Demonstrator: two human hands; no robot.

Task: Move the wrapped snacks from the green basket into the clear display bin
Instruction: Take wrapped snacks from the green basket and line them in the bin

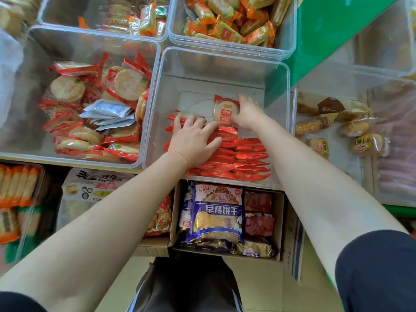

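Observation:
The clear display bin point(225, 56) stands in the middle, its near half filled with rows of red wrapped snacks point(243, 158) set on edge. My left hand point(193, 140) lies flat with spread fingers on top of the left rows. Inside the bin, my right hand point(248, 113) holds one red-topped wrapped cracker point(225, 111) upright at the far end of the rows. The bin's far half shows bare bottom. No green basket is in view.
A clear bin of round crackers point(90, 109) sits to the left, two more snack bins point(231, 21) behind, a bin of cakes point(337, 127) to the right. Below the shelf edge lie a cardboard box with a blue biscuit bag point(218, 217) and other packs.

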